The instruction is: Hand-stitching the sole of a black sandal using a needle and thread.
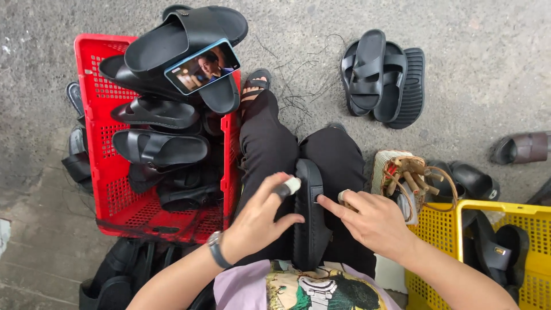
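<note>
The left hand (pixel 258 221) rested against the left side of a black sandal (pixel 310 215), which stood on edge in the person's lap between the knees. Its fingers were curled, pinching a small pale cylinder (pixel 291 185) between thumb and forefinger at the sandal's far end; a watch (pixel 216 249) sat on that wrist. The right hand (pixel 376 221) lay on the right side of the same sandal, forefinger stretched out and touching its edge, the other fingers folded around a small light object (pixel 343 196) too hidden to identify.

Just right of the right hand stood a small woven basket (pixel 385 169) holding wooden-handled tools. Near right sat a yellow plastic crate (pixel 534 241) containing black sandals. To the left, touching the person's leg, was a red plastic crate (pixel 92 143) piled with black sandals; a phone (pixel 202 66) with a lit screen leaned on the topmost one. Far right on the concrete floor (pixel 470 69) lay a stack of black sandals (pixel 381 77), with a brown sandal (pixel 522 148) at the right edge. More black sandals lay near left on the floor, beside the red crate.
</note>
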